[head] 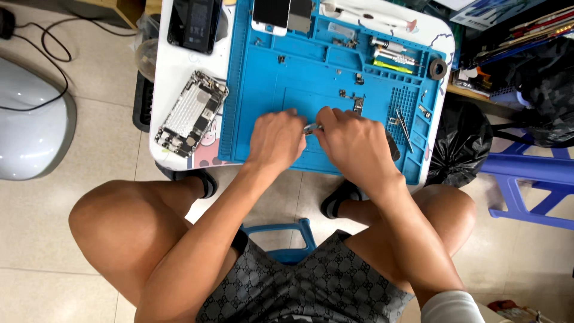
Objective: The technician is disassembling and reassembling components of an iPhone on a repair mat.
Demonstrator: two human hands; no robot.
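Blue repair mat [263, 84] | your left hand [276, 140] and right hand [353, 143] together pinch small metal part [311, 128] | opened phone shell [191, 113] at 9 o'clock

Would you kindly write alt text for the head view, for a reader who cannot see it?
Seen from above, a seated person's left hand and right hand meet over a blue work mat, pinching a small metal part between them. An opened phone shell lies left of the mat, tweezers on its right side.
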